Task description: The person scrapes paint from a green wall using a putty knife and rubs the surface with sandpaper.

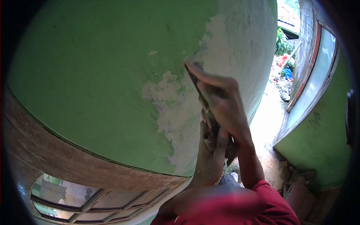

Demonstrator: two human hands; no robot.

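A green wall (93,75) carries a pale, rough bare patch (170,97). In front of this patch, my right hand (223,101) is closed on a thin, dark flat tool (194,79), one finger lying along it towards the wall. Just below, my left hand (215,152) is closed with its thumb up, around the lower part of what looks like the same tool. The fingers hide most of that lower part, and its shape is unclear. Whether the tool's tip touches the wall cannot be told.
A wooden-framed glass window (88,202) is at the lower left. At the right, a bright doorway opens beside a frosted pane (318,71), with plants outside. Wooden pieces (300,195) stand against another green wall (326,150) at the lower right.
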